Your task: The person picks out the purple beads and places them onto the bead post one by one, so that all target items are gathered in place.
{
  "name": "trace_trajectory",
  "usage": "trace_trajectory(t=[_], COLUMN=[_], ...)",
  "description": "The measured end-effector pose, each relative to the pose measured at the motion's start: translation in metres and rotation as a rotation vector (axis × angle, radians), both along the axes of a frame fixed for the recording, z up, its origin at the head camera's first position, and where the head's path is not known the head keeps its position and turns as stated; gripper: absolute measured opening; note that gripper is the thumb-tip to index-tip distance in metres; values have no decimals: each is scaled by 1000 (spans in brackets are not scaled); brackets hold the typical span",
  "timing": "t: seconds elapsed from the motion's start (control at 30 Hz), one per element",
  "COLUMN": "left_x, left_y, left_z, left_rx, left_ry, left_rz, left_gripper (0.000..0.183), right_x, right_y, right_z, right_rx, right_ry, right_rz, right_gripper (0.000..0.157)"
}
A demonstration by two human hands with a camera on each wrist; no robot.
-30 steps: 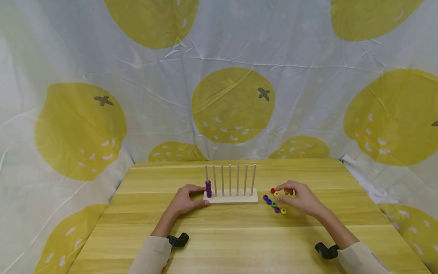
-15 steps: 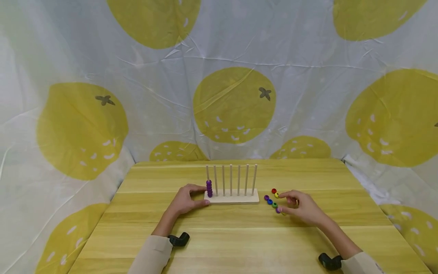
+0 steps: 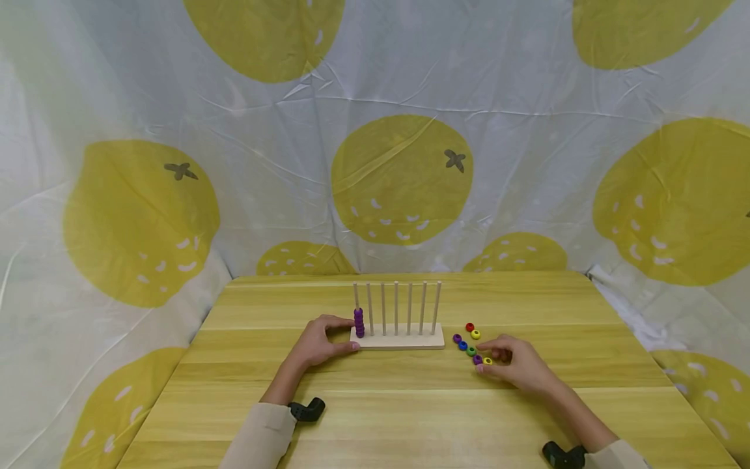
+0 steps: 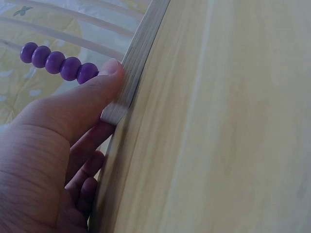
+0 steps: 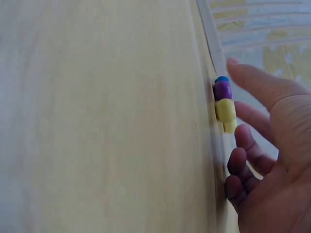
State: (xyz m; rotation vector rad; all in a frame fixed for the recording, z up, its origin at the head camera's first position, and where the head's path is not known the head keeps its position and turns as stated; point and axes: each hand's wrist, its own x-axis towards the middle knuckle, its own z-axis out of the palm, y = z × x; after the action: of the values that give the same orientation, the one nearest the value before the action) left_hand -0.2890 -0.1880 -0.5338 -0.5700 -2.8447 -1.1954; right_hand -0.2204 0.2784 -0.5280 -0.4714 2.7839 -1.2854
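My left hand (image 3: 318, 341) holds the left end of a pale wooden bead stand (image 3: 401, 340), thumb on the front edge and index finger behind. In the left wrist view, the thumb presses the base beside a stack of purple beads (image 4: 55, 62) on the end peg. My right hand (image 3: 518, 365) hovers at a loose purple bead (image 3: 477, 359), thumb and index finger apart on either side of it. A yellow bead (image 3: 487, 361) lies partly behind the fingers. In the right wrist view, the thumb stands away from the purple bead (image 5: 223, 90), the other fingers loosely bent.
A green bead (image 3: 471, 351), a blue bead (image 3: 463, 346) and another purple bead (image 3: 457, 339) continue the slanting row. Behind them lie a red bead (image 3: 470, 327) and a second yellow bead (image 3: 476, 335). The stand's other pegs are bare. A patterned cloth (image 3: 404, 182) hangs behind the wooden table (image 3: 398, 417).
My right hand has moved from the red and yellow beads at the back toward the person, to the front purple bead. The left hand keeps its hold on the stand.
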Motion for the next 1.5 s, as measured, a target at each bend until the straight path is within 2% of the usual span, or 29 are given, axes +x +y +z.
trace_trajectory(t=[0.37,0.6,0.8,1.07,1.5], left_x=[1,2,2,3,4], left_y=[0,0,0,0,-1], left_z=[1,1,3,3,2], left_rx=[9,5,12,12,35], left_ry=[-1,-10,-6,-13,-14], left_rz=[0,-4,5,21,16], left_gripper=[57,57,57,50,45], right_x=[1,1,1,0,-10], right_y=[-4,-6,-5,-2,0], right_z=[-5,-8,-8,4,31], right_rx=[33,19,-9,-5,34], right_ry=[10,42,31,-18,123], right_rz=[-44,-58,-55,-58,-51], right_gripper=[32,20,19,21,17])
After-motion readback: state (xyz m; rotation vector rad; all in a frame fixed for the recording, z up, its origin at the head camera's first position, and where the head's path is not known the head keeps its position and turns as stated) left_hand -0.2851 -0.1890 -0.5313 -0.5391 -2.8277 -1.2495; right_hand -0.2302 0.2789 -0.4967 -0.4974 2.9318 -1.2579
